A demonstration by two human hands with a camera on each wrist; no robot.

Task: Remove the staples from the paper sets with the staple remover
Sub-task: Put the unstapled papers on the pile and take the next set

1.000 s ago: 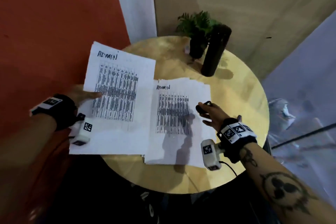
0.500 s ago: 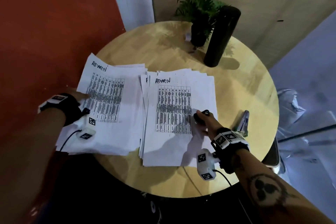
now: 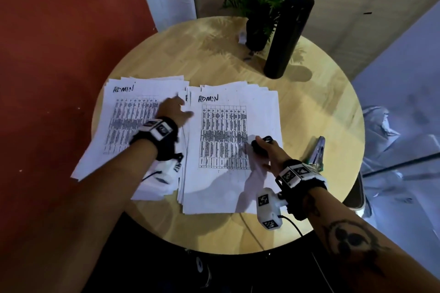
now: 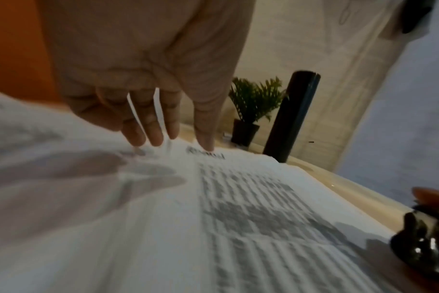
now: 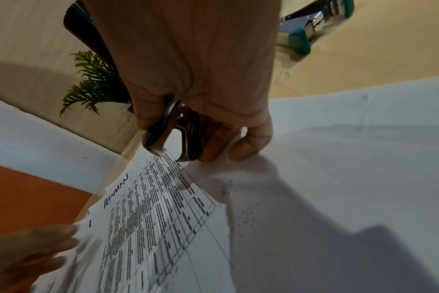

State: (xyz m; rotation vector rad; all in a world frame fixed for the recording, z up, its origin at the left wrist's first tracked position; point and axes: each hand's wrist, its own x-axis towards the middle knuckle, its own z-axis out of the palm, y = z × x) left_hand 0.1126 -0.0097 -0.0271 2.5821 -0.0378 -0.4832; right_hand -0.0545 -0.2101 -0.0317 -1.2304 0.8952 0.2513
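Head view shows the left hand (image 3: 175, 112) has moved since half a second ago: then it lay at the near left edge of the left paper stack (image 3: 133, 112), now it reaches across that stack with its fingers (image 4: 153, 128) straight and slightly spread, tips touching or nearly touching the top left corner of the right paper stack (image 3: 238, 131), near the handwritten heading. Both stacks lie side by side on the round wooden bench (image 3: 309, 107), as before. The right hand (image 3: 269, 152) has stayed on the right stack's right half, its fingers (image 5: 248, 146) curled round the black staple remover (image 5: 173, 130), whose metal claws point down just above the sheet. Farther right, a stapler (image 3: 317, 152) lies on the bench.
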